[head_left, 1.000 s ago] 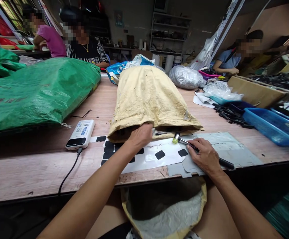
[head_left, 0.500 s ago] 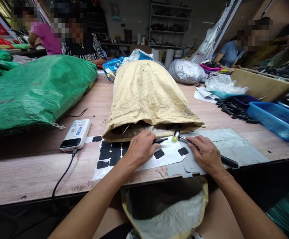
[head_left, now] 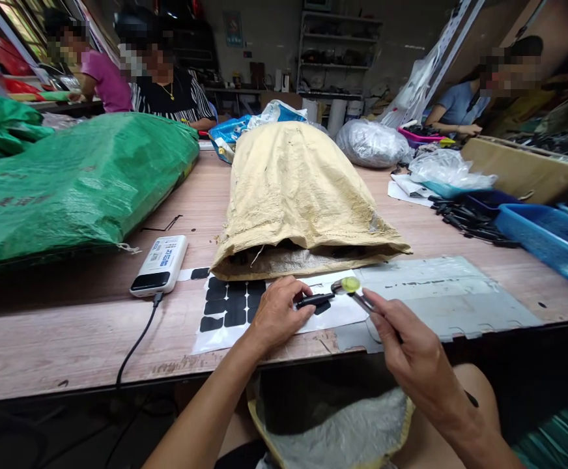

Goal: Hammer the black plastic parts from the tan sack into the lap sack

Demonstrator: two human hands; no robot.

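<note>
My left hand [head_left: 280, 314] rests on the sheet and pinches a small black rod-shaped part [head_left: 317, 299] between thumb and fingers. In my right hand [head_left: 413, 345] is a small hammer [head_left: 350, 284] with a translucent yellow face and a metal shaft. Its head is raised close to the tip of the black part; whether they touch I cannot tell. Beneath lies a white backing sheet [head_left: 347, 319] carrying black rounded stickers [head_left: 235, 306]. To the right, a grey flat board [head_left: 454, 293] lies partly under the sheet.
A yellow woven sack [head_left: 298, 189] lies mouth-forward behind my hands. Left are a large green sack [head_left: 83, 182] and a cabled white power bank [head_left: 159, 266]. Right are black parts [head_left: 477, 221] and a blue tray [head_left: 552, 238]. Another open sack [head_left: 333, 430] hangs below the edge. Co-workers sit beyond.
My right hand has lifted and tilted the hammer, its grip changed. My left hand has turned the black part slightly, over a sticker. The whole view has shifted a little.
</note>
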